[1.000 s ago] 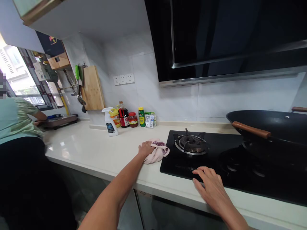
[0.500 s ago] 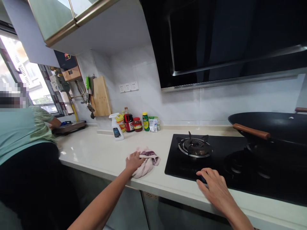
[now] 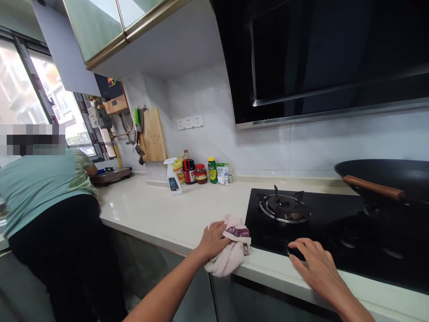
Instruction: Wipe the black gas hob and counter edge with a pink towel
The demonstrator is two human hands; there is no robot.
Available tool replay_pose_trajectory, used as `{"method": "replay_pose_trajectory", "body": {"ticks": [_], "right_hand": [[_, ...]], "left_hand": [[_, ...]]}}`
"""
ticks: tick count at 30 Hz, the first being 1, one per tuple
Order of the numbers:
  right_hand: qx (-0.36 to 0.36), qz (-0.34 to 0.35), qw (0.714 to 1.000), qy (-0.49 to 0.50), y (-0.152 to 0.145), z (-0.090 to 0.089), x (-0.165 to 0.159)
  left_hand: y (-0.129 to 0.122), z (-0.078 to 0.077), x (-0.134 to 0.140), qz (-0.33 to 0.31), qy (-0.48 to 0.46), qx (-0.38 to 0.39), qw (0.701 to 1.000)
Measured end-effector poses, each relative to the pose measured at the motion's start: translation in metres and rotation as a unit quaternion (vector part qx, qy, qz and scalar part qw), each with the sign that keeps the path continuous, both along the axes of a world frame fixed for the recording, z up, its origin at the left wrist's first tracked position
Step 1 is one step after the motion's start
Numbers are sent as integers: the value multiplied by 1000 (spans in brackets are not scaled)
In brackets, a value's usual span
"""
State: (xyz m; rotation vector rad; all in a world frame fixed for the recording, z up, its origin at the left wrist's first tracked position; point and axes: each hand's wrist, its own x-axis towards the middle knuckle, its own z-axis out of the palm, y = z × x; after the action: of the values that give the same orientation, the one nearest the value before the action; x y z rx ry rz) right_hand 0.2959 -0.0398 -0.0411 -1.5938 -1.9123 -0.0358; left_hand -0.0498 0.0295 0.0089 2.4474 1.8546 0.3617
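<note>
My left hand (image 3: 212, 241) presses on a crumpled pale pink cloth (image 3: 228, 259) with a purple patterned band, its fingers bent into the fabric. The cloth lies at the counter's front edge, partly hanging over it and touching the left side of the black gas stove (image 3: 268, 239). My right hand (image 3: 313, 264) rests at the stove's front edge, palm down and fingers slightly curved. A dark gap shows between its thumb and forefinger; whether a knob sits there I cannot tell.
A wok (image 3: 378, 179) stands on the right burner, its wooden handle pointing left. Beside it is the bare left burner (image 3: 284, 208). A spray bottle (image 3: 173, 179), a sauce jar (image 3: 201, 174) and other bottles line the wall. Another person (image 3: 50, 192) leans over the counter at left.
My left hand has dragged the cloth right and toward me, up to the stove's edge. The right hand keeps its place at the stove. The view has turned slightly left.
</note>
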Motion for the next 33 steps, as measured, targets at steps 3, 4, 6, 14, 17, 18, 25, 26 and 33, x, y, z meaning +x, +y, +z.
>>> {"method": "replay_pose_trajectory", "body": {"ticks": [3, 4, 6, 14, 17, 18, 25, 26, 33], "right_hand": [[-4, -4, 1000, -6, 0, 1, 0], [-4, -6, 1000, -6, -1, 1, 0], [-8, -6, 1000, -4, -1, 2, -1], [4, 0, 1000, 4, 1, 0, -3], [19, -1, 1000, 4, 3, -3, -3], [21, -2, 1000, 5, 4, -4, -3], [19, -4, 1000, 4, 7, -6, -1], [19, -5, 1000, 5, 7, -7, 0], [14, -6, 1000, 7, 11, -13, 4]], "left_hand": [[22, 1, -16, 44, -4, 0, 999], [29, 2, -23, 63, -6, 1, 998], [40, 6, -40, 103, -7, 5, 995], [37, 19, -111, 220, -12, 25, 975], [25, 13, -116, 237, -15, 41, 970], [21, 11, -115, 241, -16, 48, 969], [-18, -8, -97, 261, -26, 103, 959], [-24, -13, -93, 258, -31, 113, 959], [-39, -86, -67, 198, -173, 337, 904]]}}
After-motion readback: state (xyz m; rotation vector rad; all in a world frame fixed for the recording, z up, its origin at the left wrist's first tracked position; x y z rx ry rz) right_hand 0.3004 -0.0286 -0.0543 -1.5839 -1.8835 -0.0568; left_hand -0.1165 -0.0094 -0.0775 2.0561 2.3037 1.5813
